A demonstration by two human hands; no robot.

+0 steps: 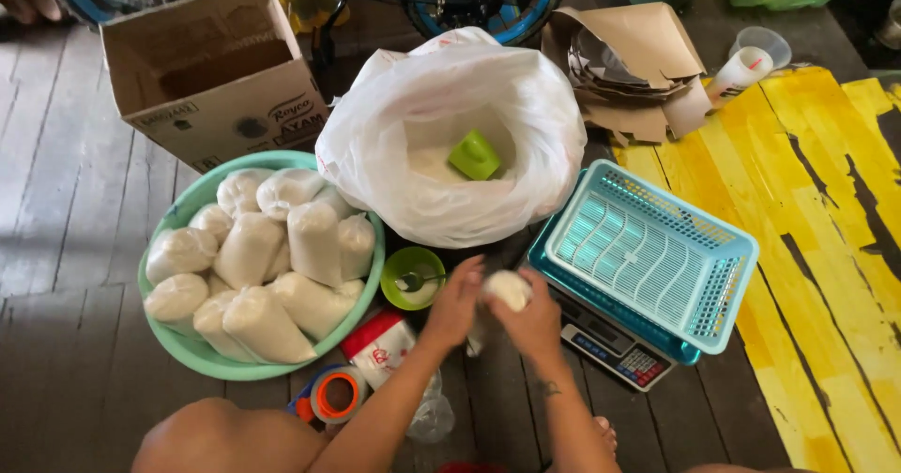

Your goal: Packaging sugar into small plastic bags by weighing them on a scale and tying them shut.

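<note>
Approx. ten filled bags (258,267) done, piled in green basin (188,351). One small bag (508,288) gripped betw. left hand (455,304) & right hand (535,321), above floor by scale (615,342). Big white sack (450,135) w/ scoop (474,156), plenty left.

Small white bag (508,288) gripped in both hands; filled bags (258,262) left, big white sack (450,135) beyond, brown carton (214,69) far left.
</note>
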